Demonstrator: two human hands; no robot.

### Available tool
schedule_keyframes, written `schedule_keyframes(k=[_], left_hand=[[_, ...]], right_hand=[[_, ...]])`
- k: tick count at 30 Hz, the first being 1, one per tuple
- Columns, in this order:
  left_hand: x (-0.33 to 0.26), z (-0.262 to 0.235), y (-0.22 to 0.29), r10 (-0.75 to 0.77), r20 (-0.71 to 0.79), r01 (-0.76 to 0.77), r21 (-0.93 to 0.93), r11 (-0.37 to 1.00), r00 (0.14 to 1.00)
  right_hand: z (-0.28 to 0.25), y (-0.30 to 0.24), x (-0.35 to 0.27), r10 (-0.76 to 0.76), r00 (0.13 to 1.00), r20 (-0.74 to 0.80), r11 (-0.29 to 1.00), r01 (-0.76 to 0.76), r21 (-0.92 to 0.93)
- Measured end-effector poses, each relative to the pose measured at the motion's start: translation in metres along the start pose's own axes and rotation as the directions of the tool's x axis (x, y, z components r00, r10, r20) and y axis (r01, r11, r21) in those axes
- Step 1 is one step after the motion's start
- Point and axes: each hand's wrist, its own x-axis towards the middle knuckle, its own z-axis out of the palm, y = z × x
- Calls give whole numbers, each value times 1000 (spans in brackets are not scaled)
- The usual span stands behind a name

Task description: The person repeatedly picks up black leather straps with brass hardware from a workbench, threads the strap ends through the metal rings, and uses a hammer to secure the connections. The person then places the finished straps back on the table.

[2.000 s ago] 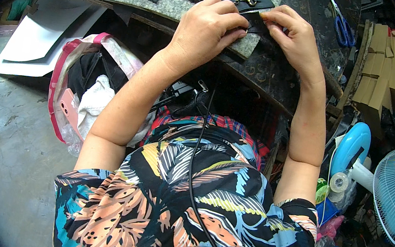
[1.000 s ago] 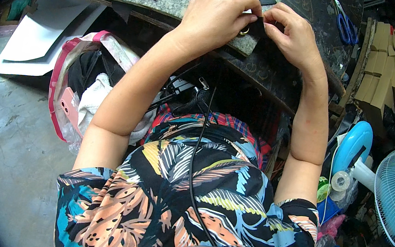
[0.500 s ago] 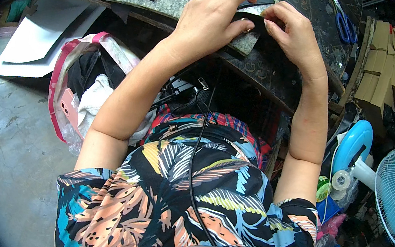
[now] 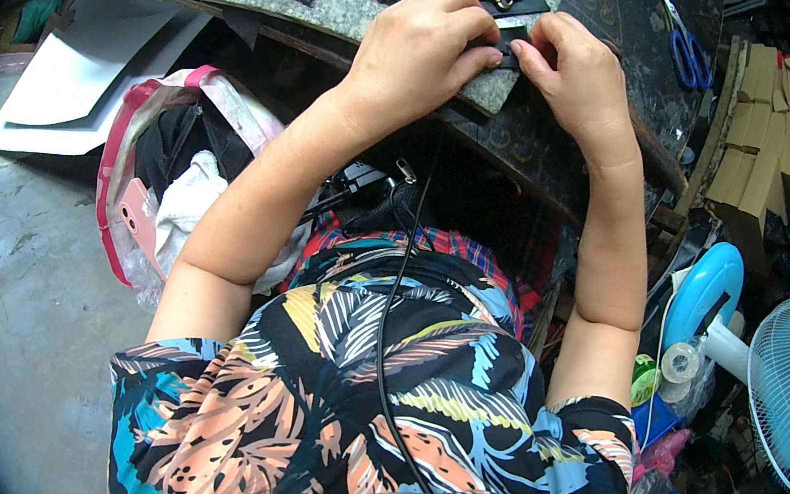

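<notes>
Left hand [image 4: 426,41]: fingers nearly closed on black strip [image 4: 508,43], by grey slab [image 4: 341,17]. Right hand [image 4: 577,73]: fingers slightly parted at strip; grip unclear.

Diffuse light brightens the floor [image 4: 22,316]; deep shadow underlies the near edge of the workbench [image 4: 638,24]; black rim, fisheye curvature; lower foreground blurred.

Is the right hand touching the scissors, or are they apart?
Apart. The head view shows dark table surface between the right hand and the scissors.
</notes>
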Motion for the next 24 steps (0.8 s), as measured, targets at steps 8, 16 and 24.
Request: schedule_keyframes(k=[8,16,24], left_hand=[[-4,5,8,-20,-75,22,27,999,997],[-4,5,9,4,-55,-1,72,997,998],[-12,-11,8,-145,-109,104,-316,943,983]], right_hand=[[3,5,1,-246,961,-130,967,253,38],[2,12,0,-106,992,-64,952,120,281],[2,7,0,-237,965,-108,950,254,182]])
